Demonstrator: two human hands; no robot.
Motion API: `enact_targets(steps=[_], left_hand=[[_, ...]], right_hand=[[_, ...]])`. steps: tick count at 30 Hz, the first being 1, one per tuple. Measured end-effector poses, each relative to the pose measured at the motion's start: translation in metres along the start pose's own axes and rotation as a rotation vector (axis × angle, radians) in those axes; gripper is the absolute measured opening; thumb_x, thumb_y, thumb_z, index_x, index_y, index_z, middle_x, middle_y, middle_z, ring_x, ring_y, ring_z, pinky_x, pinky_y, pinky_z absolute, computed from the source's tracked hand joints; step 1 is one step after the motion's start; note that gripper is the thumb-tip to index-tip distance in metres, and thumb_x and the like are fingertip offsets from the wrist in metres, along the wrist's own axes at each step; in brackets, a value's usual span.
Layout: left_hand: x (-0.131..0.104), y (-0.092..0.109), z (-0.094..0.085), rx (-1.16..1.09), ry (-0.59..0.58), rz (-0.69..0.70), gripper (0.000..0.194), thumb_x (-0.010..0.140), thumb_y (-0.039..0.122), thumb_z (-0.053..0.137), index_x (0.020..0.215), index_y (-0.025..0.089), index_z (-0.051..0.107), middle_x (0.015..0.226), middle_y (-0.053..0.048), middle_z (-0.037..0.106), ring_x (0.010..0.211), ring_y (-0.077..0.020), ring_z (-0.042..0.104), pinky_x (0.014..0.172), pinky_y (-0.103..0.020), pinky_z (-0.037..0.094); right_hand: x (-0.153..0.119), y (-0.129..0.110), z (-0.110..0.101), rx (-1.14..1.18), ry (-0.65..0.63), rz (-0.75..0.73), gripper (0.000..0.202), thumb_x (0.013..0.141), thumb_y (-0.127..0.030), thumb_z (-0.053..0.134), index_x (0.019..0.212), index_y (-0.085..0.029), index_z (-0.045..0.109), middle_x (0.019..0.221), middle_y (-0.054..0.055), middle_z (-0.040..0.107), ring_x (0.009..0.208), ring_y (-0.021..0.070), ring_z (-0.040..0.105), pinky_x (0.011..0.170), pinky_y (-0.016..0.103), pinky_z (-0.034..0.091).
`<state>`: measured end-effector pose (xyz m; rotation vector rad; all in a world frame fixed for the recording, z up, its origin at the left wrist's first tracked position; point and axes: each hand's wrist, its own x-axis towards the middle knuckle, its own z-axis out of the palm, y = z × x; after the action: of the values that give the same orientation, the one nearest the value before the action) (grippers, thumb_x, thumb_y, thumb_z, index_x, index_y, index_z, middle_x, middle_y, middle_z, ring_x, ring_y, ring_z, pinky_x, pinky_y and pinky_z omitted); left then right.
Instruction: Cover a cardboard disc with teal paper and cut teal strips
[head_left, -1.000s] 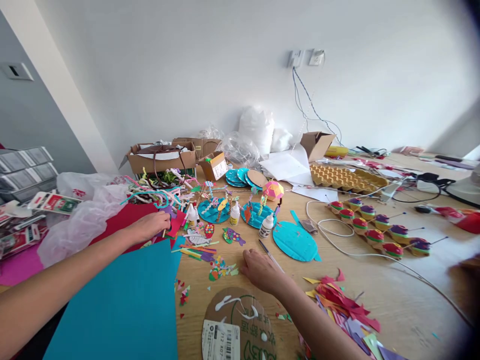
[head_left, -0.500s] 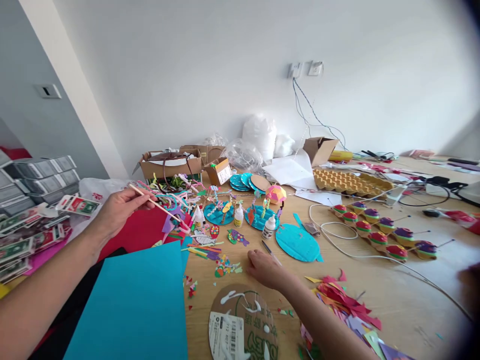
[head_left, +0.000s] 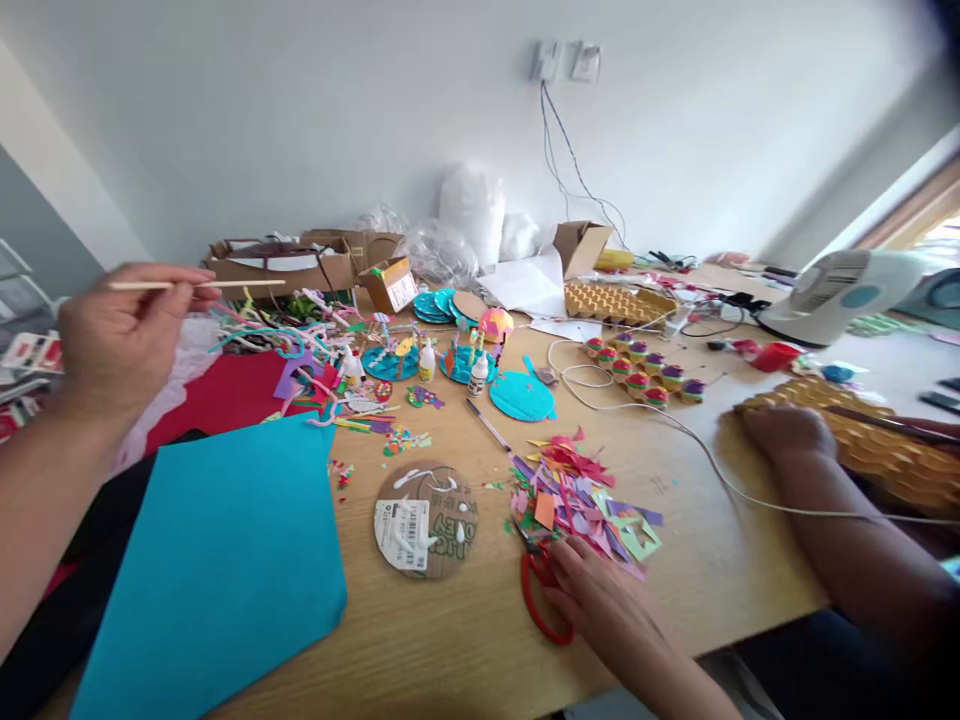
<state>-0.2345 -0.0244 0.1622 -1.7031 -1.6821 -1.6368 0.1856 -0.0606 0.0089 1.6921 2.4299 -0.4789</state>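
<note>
Right hand [head_left: 589,585] has shifted from beside the pen [head_left: 487,424] to the red scissors [head_left: 528,590], near right. Fingers on the handle; cannot tell whether closed round it. Left hand [head_left: 124,345]: thumb and fingers pinched on a thin stick [head_left: 251,283], raised at left, now about level. Scissors lie on the table, blades beside paper scraps [head_left: 574,480]. Glue-streaked cardboard disc [head_left: 442,525] farther left, then blue sheet [head_left: 225,560].

The stick [head_left: 244,283] in the left hand [head_left: 124,335] is smooth wood. The red scissor handles [head_left: 540,567] by the right hand [head_left: 583,582] are plastic, maybe, since it's blurry. Between the hands, the blue sheet [head_left: 225,540] is dull paper.
</note>
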Motion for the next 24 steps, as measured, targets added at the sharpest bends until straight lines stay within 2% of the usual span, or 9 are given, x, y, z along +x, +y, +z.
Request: enact_targets(steps=[1,5,8,10,13,15,17,20,24], left_hand=[[-0.005,0.013,0.004,-0.091,0.023,-0.002,0.025,0.083,0.029,0.05,0.096,0.013,0.064,0.087,-0.003,0.066,0.076,-0.0132,0.062,0.078,-0.031,0.05],[-0.03,0.056,0.019,-0.229,-0.124,0.007,0.018,0.083,0.023,0.052,0.092,0.014,0.064,0.092,-0.005,0.066,0.08,-0.0144,0.063,0.08,-0.034,0.05],[-0.055,0.071,0.026,-0.368,-0.235,-0.046,0.017,0.084,0.022,0.051,0.092,0.015,0.064,0.1,-0.007,0.064,0.087,-0.0184,0.062,0.083,-0.038,0.048],[-0.074,0.076,0.03,-0.532,-0.294,-0.147,0.017,0.084,0.022,0.051,0.092,0.015,0.064,0.101,-0.008,0.064,0.089,-0.0205,0.062,0.08,-0.038,0.05],[-0.102,0.08,0.038,-0.827,-0.403,-0.39,0.015,0.084,0.021,0.051,0.09,0.017,0.065,0.096,-0.005,0.066,0.085,-0.0179,0.063,0.075,-0.03,0.052],[-0.118,0.083,0.046,-0.939,-0.471,-0.589,0.014,0.083,0.021,0.052,0.087,0.017,0.065,0.091,-0.003,0.068,0.08,-0.015,0.064,0.072,-0.025,0.052],[-0.132,0.087,0.054,-0.978,-0.505,-0.75,0.013,0.082,0.022,0.054,0.085,0.017,0.066,0.089,-0.003,0.07,0.078,-0.0148,0.065,0.071,-0.024,0.052],[-0.147,0.092,0.062,-0.992,-0.575,-0.893,0.016,0.081,0.026,0.056,0.081,0.016,0.068,0.087,-0.005,0.071,0.077,-0.0157,0.065,0.07,-0.024,0.052],[-0.157,0.093,0.066,-0.993,-0.631,-0.963,0.016,0.078,0.029,0.059,0.078,0.016,0.069,0.082,-0.004,0.07,0.072,-0.014,0.064,0.068,-0.024,0.051]], right_hand=[[-0.005,-0.001,0.004,0.026,0.026,0.009,0.018,0.078,-0.021,0.049,0.094,-0.019,0.055,0.1,0.008,0.058,0.087,0.0214,0.056,0.067,0.028,0.038],[-0.008,-0.006,0.012,0.08,0.081,0.035,0.014,0.082,-0.02,0.043,0.091,-0.018,0.053,0.094,0.008,0.059,0.085,0.021,0.057,0.067,0.029,0.04],[-0.007,-0.002,0.013,0.061,0.12,0.068,0.014,0.084,-0.02,0.04,0.086,-0.018,0.053,0.087,0.008,0.061,0.078,0.0207,0.058,0.063,0.029,0.04],[-0.009,0.002,0.011,0.066,0.182,0.094,0.014,0.085,-0.021,0.04,0.082,-0.018,0.054,0.084,0.008,0.06,0.073,0.0204,0.058,0.061,0.03,0.041],[-0.015,-0.004,0.0,0.175,0.444,-0.044,0.015,0.086,-0.023,0.04,0.079,-0.019,0.052,0.082,0.007,0.059,0.073,0.0187,0.057,0.062,0.03,0.043],[-0.017,-0.02,-0.012,0.285,0.684,-0.215,0.013,0.087,-0.021,0.04,0.084,-0.019,0.052,0.088,0.007,0.058,0.081,0.0174,0.056,0.068,0.028,0.044],[-0.015,-0.042,-0.025,0.33,0.837,-0.336,0.013,0.086,-0.018,0.043,0.095,-0.019,0.052,0.1,0.009,0.057,0.094,0.0181,0.054,0.079,0.03,0.043],[-0.002,-0.072,-0.036,0.356,0.806,-0.427,0.023,0.085,-0.018,0.046,0.108,-0.019,0.05,0.109,0.009,0.057,0.101,0.0194,0.052,0.083,0.032,0.043],[0.02,-0.09,-0.031,0.426,0.647,-0.457,0.015,0.085,-0.017,0.046,0.095,-0.018,0.057,0.086,0.006,0.064,0.077,0.0176,0.059,0.067,0.028,0.045]])
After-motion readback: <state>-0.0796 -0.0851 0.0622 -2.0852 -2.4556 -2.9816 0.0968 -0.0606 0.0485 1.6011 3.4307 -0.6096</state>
